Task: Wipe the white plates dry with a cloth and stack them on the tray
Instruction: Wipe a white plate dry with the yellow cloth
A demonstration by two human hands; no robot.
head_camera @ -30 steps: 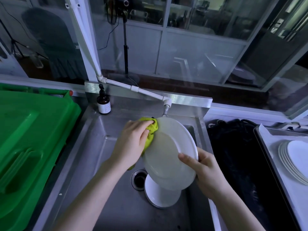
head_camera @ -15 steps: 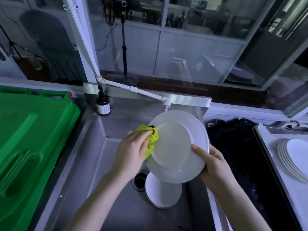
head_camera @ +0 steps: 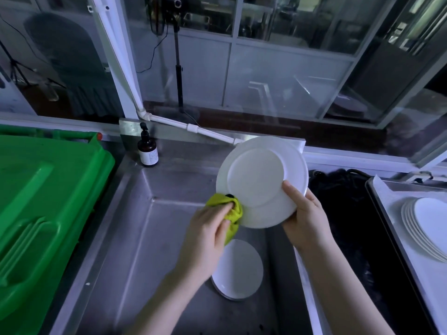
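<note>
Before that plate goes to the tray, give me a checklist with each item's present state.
1. Grip: ok. The right hand holds the round white plate by its rim, thumb on the face.
2. Cloth contact: ok. The left hand presses the yellow-green cloth to the plate's lower left rim.
3. Plate dry: cannot tell.
4. Landing spot: ok. The stack of white plates lies flat on the paper-lined metal tray.
5. Sink cleared: not ok. Another white plate lies in the steel sink.
</note>
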